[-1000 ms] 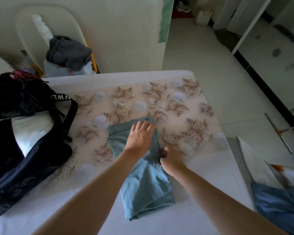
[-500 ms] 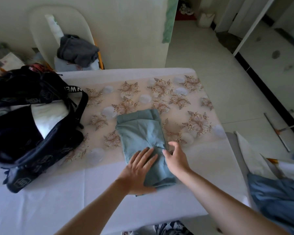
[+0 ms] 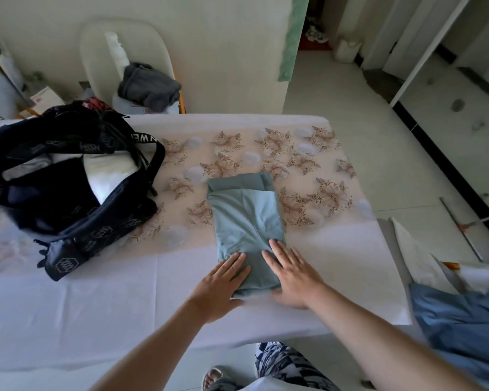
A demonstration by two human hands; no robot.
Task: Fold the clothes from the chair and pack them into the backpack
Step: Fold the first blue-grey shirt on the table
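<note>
Pale tiled floor runs off to the right of a table point(image 3: 68, 306) under a white cloth with a flowered panel. At its left end lies the backpack point(image 3: 76, 198), dark, its mouth gaping toward the middle of the table, with something white already inside. Behind the table stands the chair point(image 3: 96, 52), and a grey heap point(image 3: 148, 87) of clothes waits on its seat. A loose blue cloth point(image 3: 463, 320) lies off the table's right end.

Near the middle of the table is the teal garment point(image 3: 246, 215), folded to a narrow oblong. Its long axis runs straight away from the person, far end on the flowers, near end under both hands. The left hand point(image 3: 220, 283) lies flat on the near left corner, fingers straight and close together. The right hand point(image 3: 291, 275) lies flat on the near right edge, fingers straight and a little spread, its heel on the cloth beside the garment. Neither grips anything.

This looks like smoothing before one more fold, probably near end carried up over far end. The backpack lies to the garment's left, apart from it, so the left hand is nearer the bag.
</note>
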